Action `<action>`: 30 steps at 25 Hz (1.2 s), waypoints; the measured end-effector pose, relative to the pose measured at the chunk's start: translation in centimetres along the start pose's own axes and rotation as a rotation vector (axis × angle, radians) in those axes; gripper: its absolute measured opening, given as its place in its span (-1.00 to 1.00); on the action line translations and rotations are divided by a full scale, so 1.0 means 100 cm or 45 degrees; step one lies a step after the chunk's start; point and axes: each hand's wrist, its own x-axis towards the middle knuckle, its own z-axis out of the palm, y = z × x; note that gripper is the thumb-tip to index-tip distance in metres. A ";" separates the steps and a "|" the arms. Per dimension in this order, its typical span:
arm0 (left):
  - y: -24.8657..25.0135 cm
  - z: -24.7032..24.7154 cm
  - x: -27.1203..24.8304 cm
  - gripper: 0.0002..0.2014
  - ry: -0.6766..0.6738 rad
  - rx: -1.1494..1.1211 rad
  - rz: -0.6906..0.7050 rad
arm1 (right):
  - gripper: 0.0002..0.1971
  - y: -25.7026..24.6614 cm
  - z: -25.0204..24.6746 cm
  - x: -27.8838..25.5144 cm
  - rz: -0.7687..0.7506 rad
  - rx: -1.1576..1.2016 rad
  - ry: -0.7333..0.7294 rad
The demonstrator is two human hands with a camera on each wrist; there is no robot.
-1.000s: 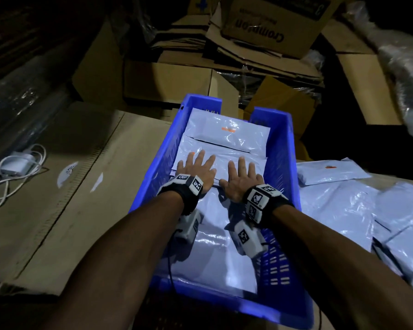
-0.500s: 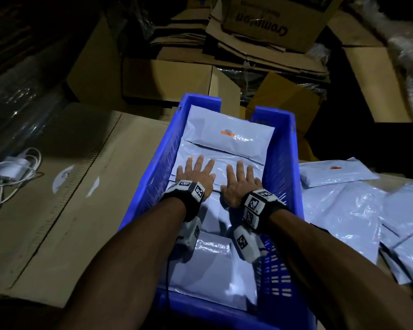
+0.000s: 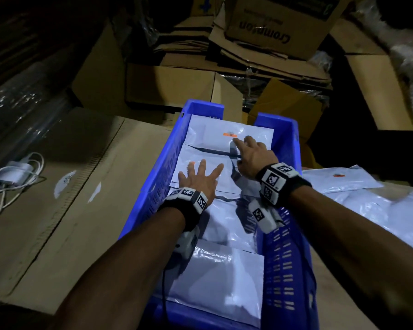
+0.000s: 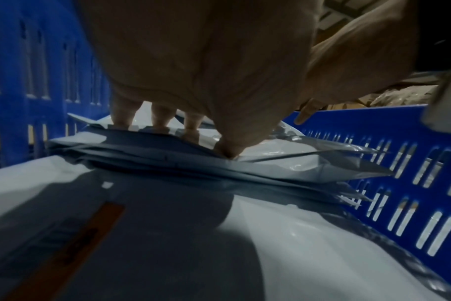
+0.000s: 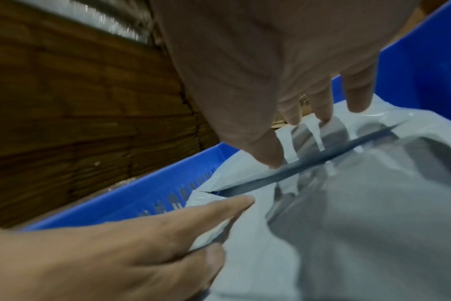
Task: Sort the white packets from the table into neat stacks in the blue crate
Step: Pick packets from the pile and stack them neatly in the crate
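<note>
Two hands are inside the blue crate (image 3: 281, 253), both laid on white packets. The left hand (image 3: 199, 177) lies palm down with its fingers spread and straight, pressing flat on the middle stack of packets (image 3: 200, 160); the left wrist view shows its fingertips (image 4: 121, 117) resting on the top sheet of a layered pile whose edges fan toward the slotted crate wall (image 4: 399, 179). The right hand (image 3: 253, 153) reaches further along, fingers extended and loosely apart, the index fingertip touching the far packet (image 3: 224, 126) just below its small orange label (image 3: 229, 133); it holds nothing. In the right wrist view its fingers (image 5: 358, 95) hover at or on the far packet beside the dark gap between that packet and the middle stack, and the left hand's fingers show low in that frame. A third packet (image 3: 219, 277) lies at the near end of the crate, under the left forearm. Outside the crate, to the right, more white packets (image 3: 358, 203) are heaped loosely on the table. To the left a flattened cardboard sheet (image 3: 65, 210) carries a white charger with its coiled cable (image 3: 14, 177). Cardboard boxes (image 3: 272, 32) are stacked beyond.
</note>
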 end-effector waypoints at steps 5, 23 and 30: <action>0.002 -0.006 -0.001 -0.49 -0.055 0.029 -0.004 | -0.32 0.002 -0.005 0.036 -0.065 -0.132 -0.077; 0.000 0.001 -0.003 -0.48 0.031 0.020 -0.011 | -0.21 -0.033 -0.001 0.068 -0.078 -0.386 -0.362; 0.000 0.004 -0.003 -0.48 0.051 0.082 -0.007 | -0.09 -0.034 0.003 0.081 -0.062 -0.357 -0.448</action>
